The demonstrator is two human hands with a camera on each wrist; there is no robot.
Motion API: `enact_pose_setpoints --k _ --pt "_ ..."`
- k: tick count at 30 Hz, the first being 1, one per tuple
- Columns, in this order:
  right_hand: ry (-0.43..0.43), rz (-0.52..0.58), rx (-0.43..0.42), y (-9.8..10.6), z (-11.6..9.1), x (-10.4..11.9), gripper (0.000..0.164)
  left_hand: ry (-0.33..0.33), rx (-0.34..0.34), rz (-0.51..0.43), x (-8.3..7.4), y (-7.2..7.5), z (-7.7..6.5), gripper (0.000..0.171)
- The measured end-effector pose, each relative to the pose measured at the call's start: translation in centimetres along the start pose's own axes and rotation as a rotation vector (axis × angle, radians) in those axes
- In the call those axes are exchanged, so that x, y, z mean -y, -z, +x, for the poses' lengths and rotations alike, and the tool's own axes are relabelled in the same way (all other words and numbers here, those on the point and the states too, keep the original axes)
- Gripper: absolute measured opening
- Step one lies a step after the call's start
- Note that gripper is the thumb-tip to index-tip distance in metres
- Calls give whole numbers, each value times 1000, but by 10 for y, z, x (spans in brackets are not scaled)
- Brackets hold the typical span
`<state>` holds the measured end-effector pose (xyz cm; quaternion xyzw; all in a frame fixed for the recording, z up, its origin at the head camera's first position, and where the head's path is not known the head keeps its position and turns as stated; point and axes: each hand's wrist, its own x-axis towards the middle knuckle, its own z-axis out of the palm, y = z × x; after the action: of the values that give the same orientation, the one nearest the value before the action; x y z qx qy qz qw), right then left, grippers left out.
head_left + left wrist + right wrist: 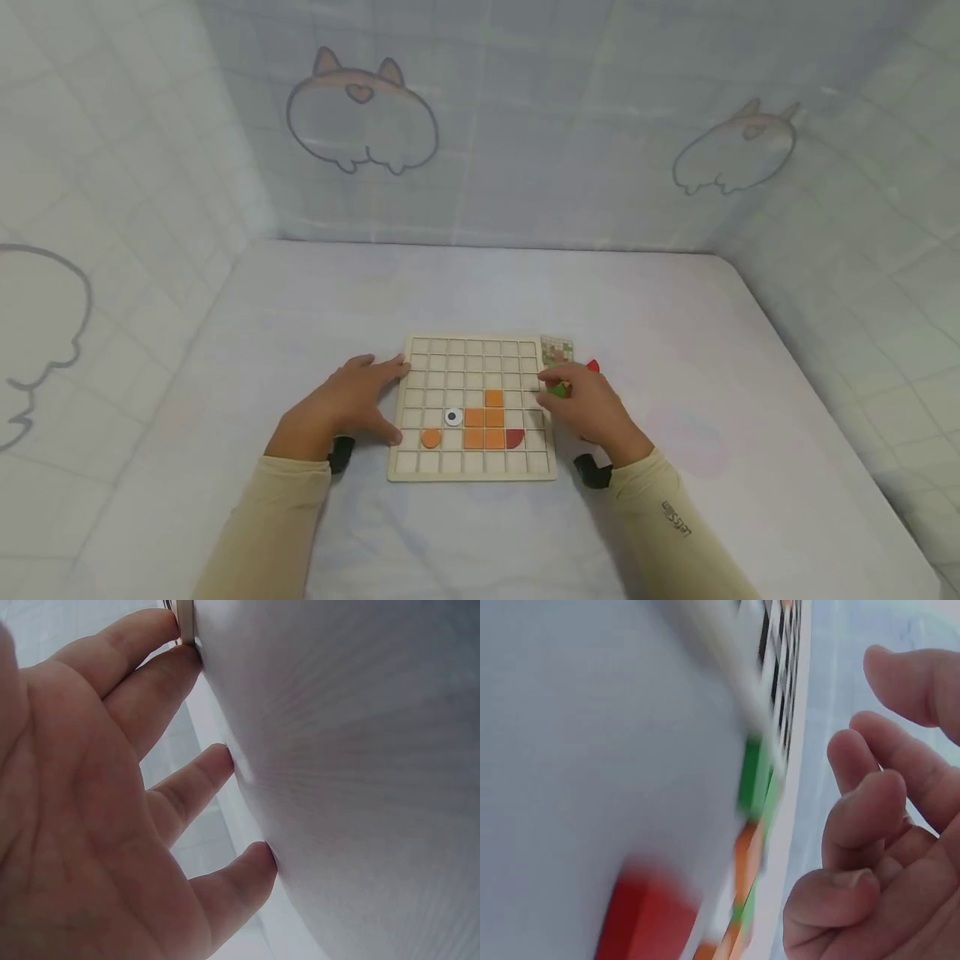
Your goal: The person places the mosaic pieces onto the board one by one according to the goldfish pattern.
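A square wooden grid board (471,477) lies on the table. Several orange square tiles (494,417) sit in its cells, along with a round eye tile (453,417), an orange disc (431,437) and a red quarter-round tile (514,438). My left hand (348,402) is spread at the board's left side, thumb and a fingertip at its edge; in the left wrist view, lower fingertips (266,859) rest against the table. Over the right edge hovers my right hand (588,406), fingers loosely bent, thumb apart, nothing between them in the right wrist view.
A small pattern card (557,349) lies beside the board's upper right corner. Partly hidden by the right hand are loose pieces: a green one (559,389) and a red one (593,366). Orange pieces (744,859) show there too in the right wrist view. Fabric walls (525,167) surround the table.
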<state>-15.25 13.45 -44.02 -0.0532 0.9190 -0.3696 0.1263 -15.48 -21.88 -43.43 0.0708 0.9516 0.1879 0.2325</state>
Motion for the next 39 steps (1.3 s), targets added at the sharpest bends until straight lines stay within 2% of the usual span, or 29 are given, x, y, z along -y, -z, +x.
enact_pose_setpoints --k 9,13,16,20,27,32,36,39 --pt "-216 -40 -107 25 -3 -32 47 -1 -2 -35 9 -4 -2 117" --pt "-329 -17 -119 28 -2 -44 55 -3 -8 -35 8 -2 -3 118" --pt "-374 2 -117 27 -1 -50 61 -3 -13 -24 9 -2 -3 118" --pt "-395 2 -117 27 2 -50 60 -8 -19 -20 9 -1 -4 118" --pt "-417 -59 -89 28 4 -47 43 -20 -19 -22 7 -3 -3 117" --pt "-417 -82 -99 28 3 -44 40 -13 -16 -20 4 -3 -1 118" --pt "-377 -79 -138 27 4 -40 38 -7 -12 -18 3 -3 1 118" --pt "-300 -55 -155 25 4 -31 36 0 -12 -14 3 -3 3 119"
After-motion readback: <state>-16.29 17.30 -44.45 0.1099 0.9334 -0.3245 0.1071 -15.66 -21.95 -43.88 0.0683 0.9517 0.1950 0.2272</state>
